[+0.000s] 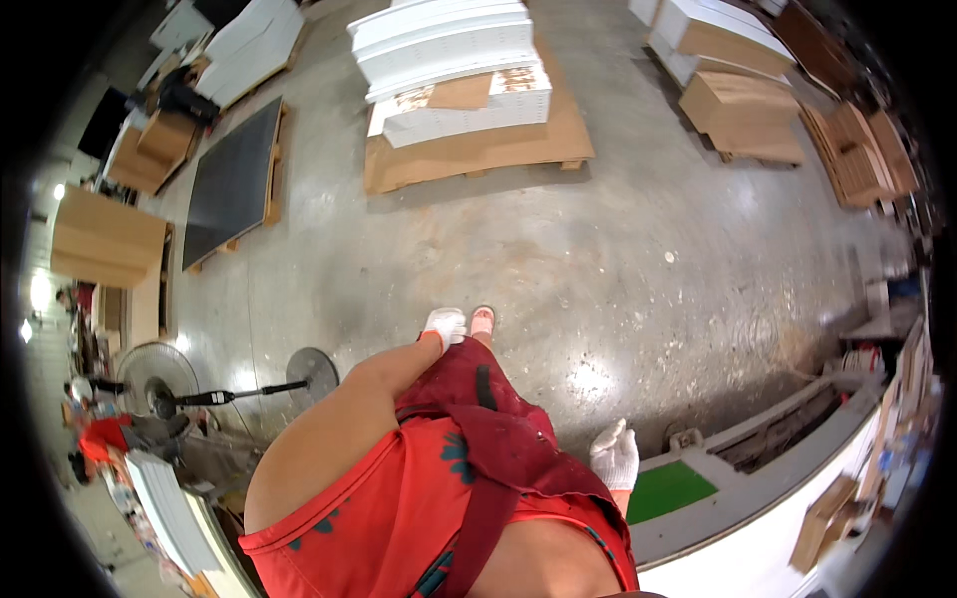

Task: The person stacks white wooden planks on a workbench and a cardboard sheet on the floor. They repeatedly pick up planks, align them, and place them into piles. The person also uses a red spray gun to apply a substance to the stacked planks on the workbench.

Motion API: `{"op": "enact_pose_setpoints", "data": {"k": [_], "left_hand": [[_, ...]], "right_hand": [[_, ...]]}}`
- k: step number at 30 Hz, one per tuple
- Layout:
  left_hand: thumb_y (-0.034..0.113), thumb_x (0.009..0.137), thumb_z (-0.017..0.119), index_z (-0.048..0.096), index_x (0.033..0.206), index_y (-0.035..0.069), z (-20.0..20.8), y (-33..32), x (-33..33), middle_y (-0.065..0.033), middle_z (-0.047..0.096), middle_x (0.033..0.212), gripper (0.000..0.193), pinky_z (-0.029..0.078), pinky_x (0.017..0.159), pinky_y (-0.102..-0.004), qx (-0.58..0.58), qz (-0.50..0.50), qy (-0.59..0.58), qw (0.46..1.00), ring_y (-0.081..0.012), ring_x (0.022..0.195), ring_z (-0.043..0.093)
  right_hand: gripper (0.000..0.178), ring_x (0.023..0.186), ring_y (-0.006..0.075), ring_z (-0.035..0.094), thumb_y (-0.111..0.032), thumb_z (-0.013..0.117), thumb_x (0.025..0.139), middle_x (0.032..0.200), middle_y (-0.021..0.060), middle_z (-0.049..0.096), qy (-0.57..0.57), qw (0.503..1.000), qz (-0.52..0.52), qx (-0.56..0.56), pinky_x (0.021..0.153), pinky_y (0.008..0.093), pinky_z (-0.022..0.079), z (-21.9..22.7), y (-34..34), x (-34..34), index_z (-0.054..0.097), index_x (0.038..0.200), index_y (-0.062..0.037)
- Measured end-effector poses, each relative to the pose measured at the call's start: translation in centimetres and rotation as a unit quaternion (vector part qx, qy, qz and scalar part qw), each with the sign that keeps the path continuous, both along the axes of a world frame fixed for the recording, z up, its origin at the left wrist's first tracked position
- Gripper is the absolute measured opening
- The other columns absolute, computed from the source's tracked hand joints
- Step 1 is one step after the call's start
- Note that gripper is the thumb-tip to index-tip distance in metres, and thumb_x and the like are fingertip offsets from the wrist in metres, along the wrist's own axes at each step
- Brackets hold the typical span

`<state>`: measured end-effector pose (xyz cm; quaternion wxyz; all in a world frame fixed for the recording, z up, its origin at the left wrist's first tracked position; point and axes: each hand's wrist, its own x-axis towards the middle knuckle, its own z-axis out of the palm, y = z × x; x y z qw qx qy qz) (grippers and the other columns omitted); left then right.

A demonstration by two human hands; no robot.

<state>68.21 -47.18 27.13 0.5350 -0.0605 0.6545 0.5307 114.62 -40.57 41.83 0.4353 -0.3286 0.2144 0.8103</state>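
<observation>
My left hand [446, 326], in a white knit glove, hangs in front of the dark red apron [518, 448], close to its lower edge. Its fingers are curled in, and nothing shows in them. Lower on the right, my right hand [613, 456] wears a white glove too. Its fingers are partly stretched, and I see nothing held. Beside the right hand is a grey machine bed [738, 503] with a green panel [670, 491] set in it. A pink shoe [482, 319] shows just past the left hand.
Ahead, white panels [444, 50] lie stacked on a cardboard-covered pallet [478, 159]. A dark sheet [234, 184] on a pallet and a standing fan [158, 381] are at left. Wooden boards [743, 115] stand far right. Two people [184, 97] are at left, one in red [105, 436].
</observation>
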Motion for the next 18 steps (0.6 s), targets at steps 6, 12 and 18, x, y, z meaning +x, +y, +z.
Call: {"op": "enact_pose_setpoints", "data": {"k": [6, 12, 18], "left_hand": [[0.009, 0.076, 0.066, 0.061, 0.075, 0.013, -0.4, -3.5, -9.7, -0.0049, 0.056, 0.070, 0.006, 0.049, 0.052, -0.0334, -0.116, 0.134, -0.012, 0.984, -0.0191, 0.060, 0.058], [0.006, 0.074, 0.061, 0.057, 0.075, 0.010, 1.6, -0.8, -18.1, -0.0032, 0.053, 0.069, 0.006, 0.050, 0.053, -0.0340, -0.078, 0.217, 0.011, 0.973, -0.0180, 0.061, 0.056], [0.008, 0.075, 0.061, 0.059, 0.077, 0.010, -1.6, 4.8, -22.6, -0.0030, 0.054, 0.069, 0.004, 0.053, 0.056, -0.0332, -0.131, 0.184, -0.011, 0.974, -0.0179, 0.063, 0.059]], "right_hand": [[0.025, 0.087, 0.0190, 0.063, -0.030, 0.059, 0.097, 0.101, 0.0034, 0.066, -0.136, 0.986, 0.011, -0.093, 0.077, 0.0314, 0.054, -5.4, 6.2, -11.5, 0.059, 0.108, -0.0070], [0.019, 0.085, 0.0210, 0.061, -0.027, 0.057, 0.097, 0.093, 0.0039, 0.064, -0.420, 0.861, 0.283, 0.043, 0.077, 0.0354, 0.053, -13.3, 7.3, -8.1, 0.058, 0.098, -0.0085], [0.013, 0.070, 0.0241, 0.061, -0.019, 0.054, 0.094, 0.079, 0.0046, 0.060, -0.407, 0.889, 0.051, -0.201, 0.071, 0.0359, 0.055, -10.3, 12.9, -11.0, 0.059, 0.086, -0.0109]]}}
